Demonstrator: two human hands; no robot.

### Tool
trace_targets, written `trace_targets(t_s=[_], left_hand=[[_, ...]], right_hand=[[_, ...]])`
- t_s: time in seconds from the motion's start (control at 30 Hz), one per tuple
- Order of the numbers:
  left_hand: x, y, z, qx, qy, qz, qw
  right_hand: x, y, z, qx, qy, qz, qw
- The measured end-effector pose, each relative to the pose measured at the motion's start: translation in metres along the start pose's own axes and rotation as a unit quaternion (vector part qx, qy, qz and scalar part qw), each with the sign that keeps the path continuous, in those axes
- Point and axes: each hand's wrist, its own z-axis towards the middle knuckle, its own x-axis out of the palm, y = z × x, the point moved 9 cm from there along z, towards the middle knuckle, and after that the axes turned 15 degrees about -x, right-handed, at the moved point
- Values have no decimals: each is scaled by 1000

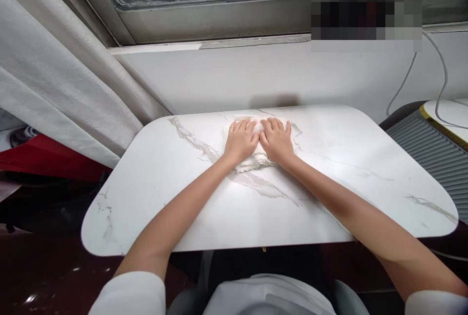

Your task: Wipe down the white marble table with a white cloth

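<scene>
A white folded cloth [255,161] with a ruffled near edge lies on the white marble-patterned table [204,207], close to the middle. My left hand [242,140] rests palm down on its left part, fingers stretched forward and slightly apart. On the right part, my right hand [276,140] lies flat in the same way. The two thumbs meet or almost meet between the hands. Much of the cloth is hidden beneath my palms.
Behind the table is a white wall [219,81] under a window frame [219,20]. A pale curtain [69,61] hangs at the left. On the right stand a ribbed grey cabinet [426,147] and a white cable [444,71]. A blurred patch covers the upper right.
</scene>
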Motion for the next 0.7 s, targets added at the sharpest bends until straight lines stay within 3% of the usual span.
trace_targets(t_s=[0.37, 0.7], left_hand=[[-16, -12, -95, 64, 44, 27, 997], [-40, 9, -163, 66, 31, 37, 997]], right_hand=[[-24, 49, -91, -33, 64, 27, 997], [-32, 106, -129, -81, 63, 98, 990]])
